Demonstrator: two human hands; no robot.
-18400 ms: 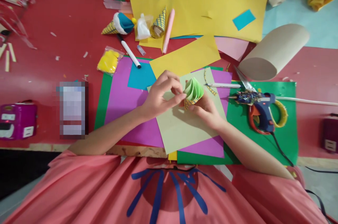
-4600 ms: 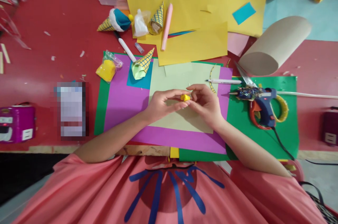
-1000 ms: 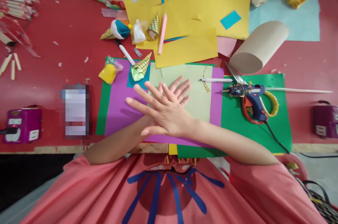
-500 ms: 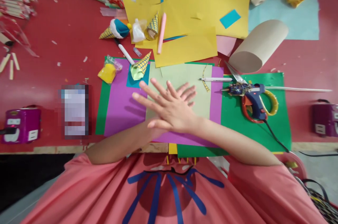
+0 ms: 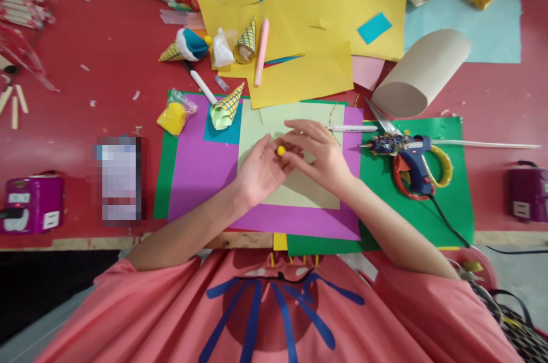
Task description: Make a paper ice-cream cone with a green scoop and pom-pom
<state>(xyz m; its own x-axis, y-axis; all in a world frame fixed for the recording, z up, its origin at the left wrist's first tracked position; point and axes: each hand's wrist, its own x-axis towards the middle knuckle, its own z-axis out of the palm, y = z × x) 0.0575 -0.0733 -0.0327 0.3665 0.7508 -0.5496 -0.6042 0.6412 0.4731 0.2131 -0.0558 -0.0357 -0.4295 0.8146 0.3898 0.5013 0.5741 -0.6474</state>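
Note:
A small yellow clay ball (image 5: 281,150) rests on the fingers of my left hand (image 5: 262,173), which is turned palm up with its fingers curled. Over it hovers my right hand (image 5: 325,153), fingers apart and bent, the thumb tip close beside the ball. Both hands are above a pale green sheet (image 5: 308,194) lying on a purple sheet (image 5: 205,169). A lump of yellow clay (image 5: 172,118) sits by its plastic bag to the left. Near it, a paper cone with a checked pattern (image 5: 229,107) and pale green filling lies on a blue square (image 5: 214,133).
To the right, a glue gun (image 5: 411,160) rests on tape rolls, with scissors (image 5: 381,115) and a marker (image 5: 353,128) close by. A cardboard tube (image 5: 422,75) lies behind. Yellow sheets (image 5: 308,77) and a blue-topped cone (image 5: 188,45) are at the back; a phone (image 5: 121,180) is left.
My hands were crossed flat, right over left, hiding what lay between. They have now parted, the left turned palm up, and the yellow clay ball shows.

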